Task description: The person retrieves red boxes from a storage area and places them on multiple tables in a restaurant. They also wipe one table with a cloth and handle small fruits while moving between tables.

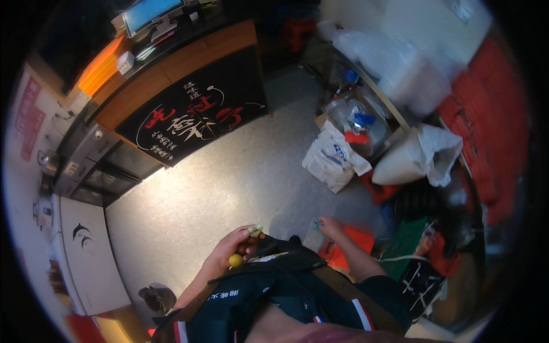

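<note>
My left hand (227, 249), in front of my waist, is closed around several small things. A yellow ball-shaped item, perhaps a fruit, (235, 260) shows at its lower side. Between the fingers is a reddish-brown rounded item (243, 248), and a pale green crumpled piece (254, 231) sticks out by the thumb. Exactly what these are I cannot tell. My right hand (332, 228) is held out to the right, gripping a small teal crumpled item (317, 224), too blurred to name. Beneath my right forearm lies a bright orange-red object (358, 241).
Ahead stands a wooden counter (206, 47) with a monitor (151, 15) and a lettered black panel (240, 92). Right are white sacks (330, 160), a cluttered shelf (377, 94) and stacked red items (489, 124). A white cabinet (88, 266) stands left, near a dark lump (158, 296) on the floor.
</note>
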### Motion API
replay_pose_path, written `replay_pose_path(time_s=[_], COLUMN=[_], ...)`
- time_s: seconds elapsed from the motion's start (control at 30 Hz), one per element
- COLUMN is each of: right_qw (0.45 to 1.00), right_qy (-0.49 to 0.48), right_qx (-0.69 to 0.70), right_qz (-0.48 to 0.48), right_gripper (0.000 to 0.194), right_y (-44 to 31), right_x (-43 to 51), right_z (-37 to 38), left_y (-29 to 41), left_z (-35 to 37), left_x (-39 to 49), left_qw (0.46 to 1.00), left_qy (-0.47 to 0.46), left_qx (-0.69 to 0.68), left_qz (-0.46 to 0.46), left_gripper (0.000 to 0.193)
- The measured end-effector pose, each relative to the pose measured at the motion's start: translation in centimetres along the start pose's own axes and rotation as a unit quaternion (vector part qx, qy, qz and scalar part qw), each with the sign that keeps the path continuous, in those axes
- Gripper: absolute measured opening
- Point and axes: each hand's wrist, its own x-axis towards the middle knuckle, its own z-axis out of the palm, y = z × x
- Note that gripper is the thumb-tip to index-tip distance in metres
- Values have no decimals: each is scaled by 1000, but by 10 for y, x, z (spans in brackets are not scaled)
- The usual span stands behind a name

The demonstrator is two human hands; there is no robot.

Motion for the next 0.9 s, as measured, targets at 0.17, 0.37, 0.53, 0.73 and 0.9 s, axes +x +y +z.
replay_pose_path(time_s=[0.17,0.37,0.53,0.73,0.9], right_qw=[995,988,954,827,695], right_qy=[31,65,207,389,481], right_qx=[12,-36,28,6,-50], right_qz=[-95,-135,-217,-406,-532], right_gripper=[31,29,30,29,32], right_y=[-59,-147,-242,-362,-514], right_x=[102,204,271,360,494], right_z=[-41,-129,-260,-425,-557], left_y=[57,173,256,303,330], left_z=[-26,-73,-90,-97,-76], left_x=[61,138,184,221,252], left_qw=[996,994,995,982,934], left_qy=[59,60,26,90,206], left_qx=[-67,-84,-76,-129,-230], left_qz=[0,44,64,103,179], left_gripper=[44,40,42,38,37])
